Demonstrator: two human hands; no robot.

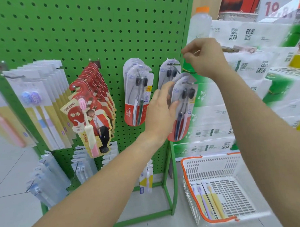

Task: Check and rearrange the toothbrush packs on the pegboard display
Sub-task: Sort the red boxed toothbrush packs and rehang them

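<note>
- A white basket (pixel 209 197) with spare brushes sits on the floor.
- The front toothbrush packs (pixel 182 106) are held in the left hand (pixel 160 112), its grip curled round them.
- A thin hook (pixel 196 52) is pinched in the right hand (pixel 204 57) beside the pegboard (pixel 98 26); it is best seated squarely before the packs are threaded on.

By my left hand (pixel 160 108) I log toothbrush packs (pixel 183 104): glossy clear plastic blisters on printed card. Behind both hands, pegboard (pixel 98 26): matt green painted metal. Below my right hand (pixel 205 57), basket (pixel 211 192): smooth white plastic, orange rim.
</note>
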